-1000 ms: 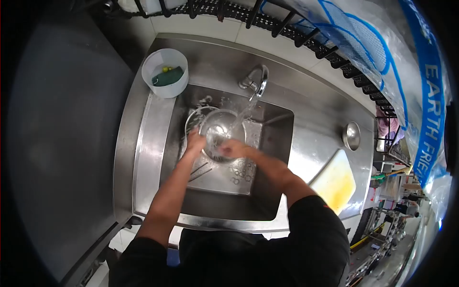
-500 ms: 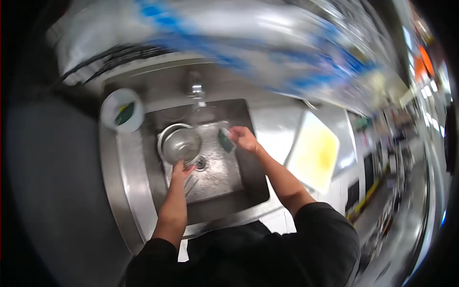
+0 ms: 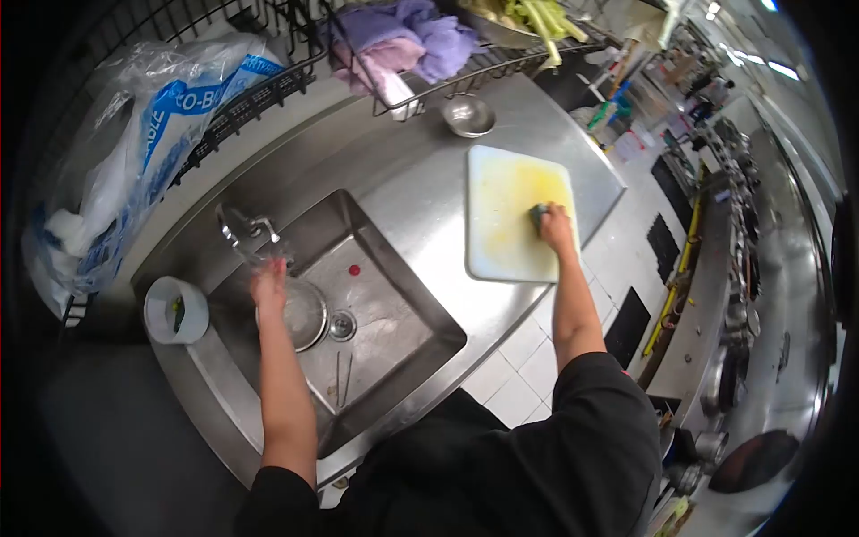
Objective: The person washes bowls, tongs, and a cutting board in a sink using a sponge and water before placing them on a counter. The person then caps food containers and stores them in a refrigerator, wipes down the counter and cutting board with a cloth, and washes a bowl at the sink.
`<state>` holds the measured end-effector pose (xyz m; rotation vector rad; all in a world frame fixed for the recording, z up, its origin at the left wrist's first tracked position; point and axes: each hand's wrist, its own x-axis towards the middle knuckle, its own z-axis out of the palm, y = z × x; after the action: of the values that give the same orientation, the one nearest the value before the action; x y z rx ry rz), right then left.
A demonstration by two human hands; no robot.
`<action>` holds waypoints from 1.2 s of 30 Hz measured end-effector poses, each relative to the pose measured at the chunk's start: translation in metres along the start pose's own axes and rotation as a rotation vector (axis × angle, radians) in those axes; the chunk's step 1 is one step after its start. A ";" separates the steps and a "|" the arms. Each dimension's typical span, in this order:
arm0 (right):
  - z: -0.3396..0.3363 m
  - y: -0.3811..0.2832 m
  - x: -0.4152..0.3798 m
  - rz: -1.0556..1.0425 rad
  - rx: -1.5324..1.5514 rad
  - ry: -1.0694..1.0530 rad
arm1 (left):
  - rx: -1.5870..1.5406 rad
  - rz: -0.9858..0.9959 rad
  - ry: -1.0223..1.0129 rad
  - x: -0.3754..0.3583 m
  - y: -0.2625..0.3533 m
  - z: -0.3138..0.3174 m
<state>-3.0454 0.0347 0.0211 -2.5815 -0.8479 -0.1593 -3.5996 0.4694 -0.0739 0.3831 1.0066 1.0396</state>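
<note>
I am watching the right hand [image 3: 557, 228] reaching across to the cutting board [image 3: 501, 215], where its fingers are closing around a dark green scouring pad [image 3: 539, 215]. The hand is bearing down from the near side, and I am judging that this grip is meant to keep the pad against the yellow-stained surface. The board is lying flat on the metal desk [image 3: 420, 192], to the right of the sink [image 3: 394, 358], probably because the desk is giving it firm support.

The left hand [image 3: 268, 288] is hovering over the sink just beside the faucet [image 3: 234, 234], close above the metal bowl [image 3: 304, 318]. Its fingers are pointing toward the spout, but blur is hiding their tips, so I cannot tell whether they are spreading or pinching anything.

The bowl is sitting in the basin beside the drain [image 3: 341, 325], presumably where water can run off. Two thin sticks [image 3: 343, 376] are lying nearer the person, and a small red piece [image 3: 354, 269] is resting beyond the drain. A white tub [image 3: 176, 311] is standing left of the basin.
</note>
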 end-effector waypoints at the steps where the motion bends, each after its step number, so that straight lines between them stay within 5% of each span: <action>1: 0.003 0.018 -0.001 0.073 -0.081 -0.027 | 0.129 0.111 0.084 -0.034 0.021 0.019; 5: 0.025 0.035 0.003 0.029 -0.103 -0.075 | 1.267 1.448 0.200 -0.121 0.099 0.076; 6: 0.013 0.018 -0.001 -0.037 0.005 -0.015 | 1.532 1.533 0.077 -0.147 0.126 0.095; 7: 0.015 0.009 -0.008 -0.053 0.027 -0.025 | 1.624 1.473 -0.070 -0.139 0.144 0.091; 9: 0.013 0.000 -0.019 -0.481 -0.036 -0.053 | 1.713 1.398 -0.216 -0.130 0.171 0.092; 12: -0.011 -0.006 -0.012 -0.513 -0.032 -0.115 | 1.896 1.459 -0.398 -0.132 0.201 0.122; 15: -0.005 0.051 0.018 -0.136 -0.102 0.090 | 1.941 1.291 -0.797 -0.113 0.215 0.143; 20: 0.028 0.031 0.020 0.205 -0.325 0.316 | 1.928 1.356 -0.698 -0.096 0.184 0.179; 22: 0.035 0.024 0.020 0.354 -0.137 0.241 | 1.739 1.362 -0.459 -0.095 0.166 0.194; 24: 0.056 0.000 0.002 0.268 -0.201 0.283 | 1.566 1.469 -0.366 -0.112 0.133 0.189; 25: 0.055 -0.028 -0.008 0.257 -0.144 0.288 | 1.252 1.473 -0.039 -0.116 0.104 0.182; 26: 0.055 -0.059 -0.019 0.330 -0.137 0.234 | 0.934 1.426 0.266 -0.115 0.072 0.172; 28: 0.061 -0.114 -0.039 0.375 -0.121 0.232 | 0.757 1.072 0.202 -0.078 -0.019 0.132; 29: 0.065 -0.139 -0.046 0.436 -0.113 0.196 | 0.704 0.463 -0.129 -0.082 -0.049 0.118; 31: 0.083 -0.176 -0.060 0.471 -0.056 0.213 | 0.662 -0.292 -0.238 -0.104 -0.101 0.125; 34: 0.115 -0.217 -0.089 0.279 0.190 0.145 | 0.564 -0.466 -0.352 -0.118 -0.138 0.132; 36: 0.124 -0.248 -0.107 0.052 0.409 0.179 | 0.293 -0.204 -0.488 -0.113 -0.158 0.130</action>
<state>-3.2805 0.2093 -0.0292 -2.1676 -0.6669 -0.1780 -3.4220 0.3187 -0.0574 0.7200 0.7351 0.5716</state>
